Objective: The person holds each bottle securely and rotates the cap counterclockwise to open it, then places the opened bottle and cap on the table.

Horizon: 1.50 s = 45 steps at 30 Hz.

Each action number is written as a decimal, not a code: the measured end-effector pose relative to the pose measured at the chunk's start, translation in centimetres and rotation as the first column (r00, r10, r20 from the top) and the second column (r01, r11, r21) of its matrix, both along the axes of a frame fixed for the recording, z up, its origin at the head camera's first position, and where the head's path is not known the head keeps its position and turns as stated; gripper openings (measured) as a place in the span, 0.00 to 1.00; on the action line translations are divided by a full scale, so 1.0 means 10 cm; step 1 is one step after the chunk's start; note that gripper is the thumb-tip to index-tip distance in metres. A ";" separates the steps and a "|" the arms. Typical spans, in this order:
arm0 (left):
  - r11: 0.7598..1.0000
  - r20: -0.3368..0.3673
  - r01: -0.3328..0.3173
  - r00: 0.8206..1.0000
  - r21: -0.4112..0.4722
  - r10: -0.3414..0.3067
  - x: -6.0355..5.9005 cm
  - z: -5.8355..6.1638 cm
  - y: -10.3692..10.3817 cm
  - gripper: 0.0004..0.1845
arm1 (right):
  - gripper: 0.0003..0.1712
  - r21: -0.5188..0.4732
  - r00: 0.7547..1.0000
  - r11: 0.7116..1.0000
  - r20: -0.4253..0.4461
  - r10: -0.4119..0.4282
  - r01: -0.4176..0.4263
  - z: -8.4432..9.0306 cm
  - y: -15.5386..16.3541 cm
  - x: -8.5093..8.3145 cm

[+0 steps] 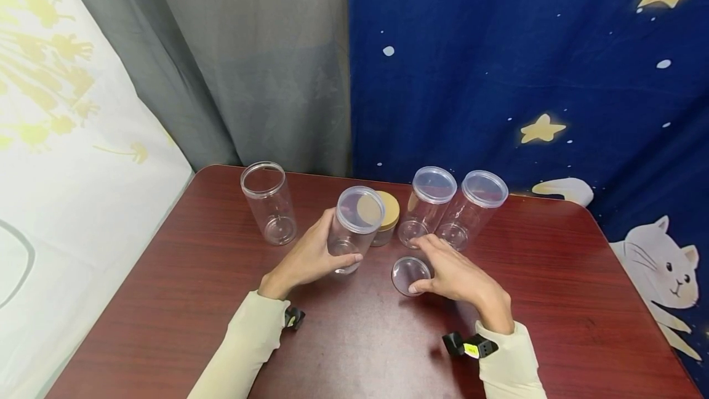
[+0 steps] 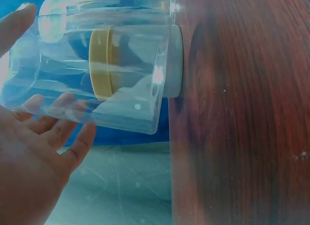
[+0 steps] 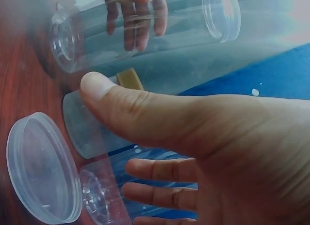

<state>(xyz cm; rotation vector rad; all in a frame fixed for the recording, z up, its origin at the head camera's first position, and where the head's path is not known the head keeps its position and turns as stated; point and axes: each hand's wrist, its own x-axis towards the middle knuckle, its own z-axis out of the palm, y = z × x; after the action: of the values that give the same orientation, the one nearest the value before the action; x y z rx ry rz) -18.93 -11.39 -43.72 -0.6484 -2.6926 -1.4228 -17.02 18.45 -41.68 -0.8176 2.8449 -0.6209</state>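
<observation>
My left hand (image 1: 342,237) grips a clear lidded jar (image 1: 357,220) that stands on the dark red table (image 1: 183,276), thumb in front and fingers behind. In the left wrist view the hand (image 2: 46,65) wraps the jar (image 2: 121,55). My right hand (image 1: 425,265) hovers over a loose clear lid (image 1: 408,274) lying flat on the table, thumb at its near edge and fingers spread past its far edge. In the right wrist view the hand (image 3: 114,133) is spread, with the lid (image 3: 41,174) beside the thumb.
An open clear jar (image 1: 268,202) stands at the back left. A small jar with a tan lid (image 1: 388,217) sits behind the held jar. Two lidded clear jars (image 1: 429,205) (image 1: 473,208) stand at the back right. Curtains hang behind the table.
</observation>
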 end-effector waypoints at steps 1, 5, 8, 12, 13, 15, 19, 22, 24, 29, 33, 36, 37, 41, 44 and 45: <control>1.000 0.001 0.003 1.000 0.001 -0.003 0.00 0.00 0.00 0.49 | 0.46 -0.006 1.000 1.000 -0.001 -0.006 0.006 0.02 0.00 0.01; 1.000 -0.010 0.004 1.000 -0.002 -0.004 0.02 0.01 0.02 0.49 | 0.46 -0.034 0.999 0.999 -0.004 -0.039 0.039 0.06 -0.02 0.03; 1.000 -0.017 0.006 1.000 -0.010 -0.006 0.02 0.01 0.03 0.50 | 0.45 -0.067 0.998 0.996 -0.007 -0.060 0.060 0.08 -0.03 0.04; 1.000 -0.021 0.009 1.000 -0.028 -0.009 0.03 0.01 0.04 0.51 | 0.46 -0.116 0.998 0.991 -0.011 -0.064 0.062 0.12 -0.04 0.06; 0.999 -0.023 0.010 1.000 -0.033 -0.011 0.03 0.01 0.04 0.51 | 0.47 -0.127 0.998 0.990 -0.010 -0.064 0.063 0.13 -0.05 0.07; 0.999 -0.028 0.011 1.000 -0.046 -0.012 0.03 0.01 0.05 0.51 | 0.49 -0.150 0.998 0.987 -0.003 -0.065 0.064 0.16 -0.05 0.08; 0.997 -0.033 0.013 0.999 -0.077 -0.015 0.05 0.02 0.05 0.51 | 0.52 -0.184 0.997 0.980 0.012 -0.076 0.077 0.20 -0.08 0.10; 0.995 -0.040 0.024 0.999 -0.092 -0.028 0.06 0.02 0.05 0.50 | 0.53 -0.216 0.997 0.973 0.013 -0.080 0.081 0.22 -0.11 0.11; 0.994 -0.051 0.035 0.998 -0.099 -0.040 0.06 0.02 0.05 0.49 | 0.53 -0.241 0.997 0.968 -0.001 -0.075 0.072 0.22 -0.13 0.11; 0.990 -0.083 0.052 0.995 -0.128 -0.063 0.06 0.02 0.05 0.48 | 0.55 -0.298 0.996 0.953 -0.056 -0.076 0.056 0.23 -0.18 0.12; 0.987 -0.103 0.054 0.992 -0.152 -0.071 0.07 0.02 0.06 0.49 | 0.55 -0.341 0.992 0.939 -0.098 -0.081 0.043 0.26 -0.23 0.13; 0.983 -0.116 0.054 0.990 -0.177 -0.075 0.07 0.02 0.08 0.49 | 0.54 -0.369 0.988 0.929 -0.125 -0.087 0.035 0.29 -0.27 0.15; 0.981 -0.121 0.054 0.990 -0.186 -0.078 0.07 0.02 0.09 0.49 | 0.53 -0.377 0.987 0.925 -0.134 -0.090 0.033 0.29 -0.28 0.15; 0.975 -0.147 0.058 0.985 -0.213 -0.091 0.06 0.01 0.10 0.48 | 0.51 -0.405 0.980 0.914 -0.163 -0.111 0.037 0.32 -0.33 0.18; 0.970 -0.170 0.061 0.980 -0.233 -0.103 0.07 0.02 0.11 0.48 | 0.49 -0.412 0.973 0.911 -0.194 -0.128 0.038 0.33 -0.38 0.20; 0.969 -0.176 0.062 0.979 -0.240 -0.107 0.07 0.02 0.11 0.48 | 0.49 -0.410 0.970 0.911 -0.204 -0.135 0.041 0.33 -0.40 0.21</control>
<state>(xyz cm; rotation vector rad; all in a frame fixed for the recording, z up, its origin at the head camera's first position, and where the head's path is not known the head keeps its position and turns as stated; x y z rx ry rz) -18.27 -10.27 -43.56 -0.8746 -2.7309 -1.0063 -14.89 14.43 -38.39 -0.8656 3.0173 -1.2361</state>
